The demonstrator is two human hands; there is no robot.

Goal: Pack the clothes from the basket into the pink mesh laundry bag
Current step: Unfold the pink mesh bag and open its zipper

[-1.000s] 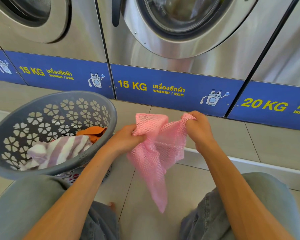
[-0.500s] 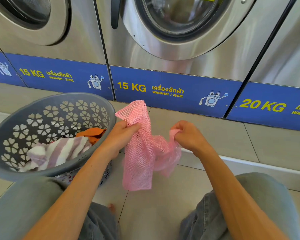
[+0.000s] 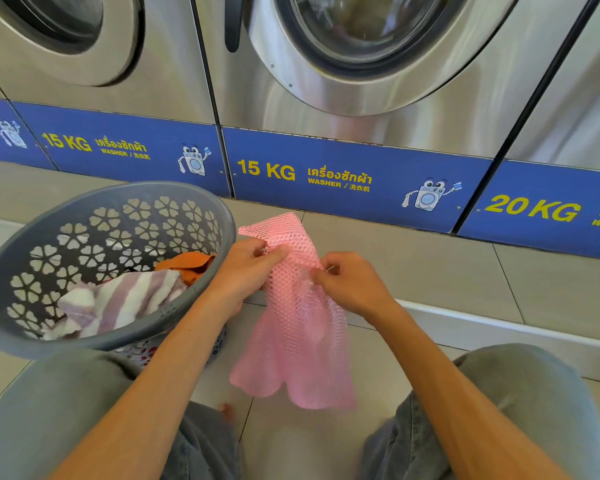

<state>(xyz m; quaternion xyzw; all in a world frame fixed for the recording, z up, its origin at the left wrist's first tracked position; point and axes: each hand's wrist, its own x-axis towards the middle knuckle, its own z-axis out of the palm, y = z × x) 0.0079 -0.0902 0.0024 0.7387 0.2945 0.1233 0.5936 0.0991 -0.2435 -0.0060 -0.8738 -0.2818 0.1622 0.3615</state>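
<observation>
The pink mesh laundry bag (image 3: 297, 334) hangs in front of me between my knees. My left hand (image 3: 246, 271) pinches its upper left part, and my right hand (image 3: 350, 285) pinches it just to the right, close by. The bag's lower end droops toward the tiled floor. To the left stands a grey plastic basket (image 3: 187, 202) with flower-shaped holes. Inside it lie a purple-and-white striped cloth (image 3: 125, 303) and an orange garment (image 3: 187, 265).
A row of steel front-loading washers (image 3: 361, 64) with blue labelled panels stands just ahead on a raised tiled step (image 3: 465, 271). My knees in grey-blue jeans (image 3: 520, 403) frame the bottom of the view. The basket sits against my left knee.
My hands have come closer together on the bag. The right hand moved left and down; the bag now hangs lower and wider below both hands.
</observation>
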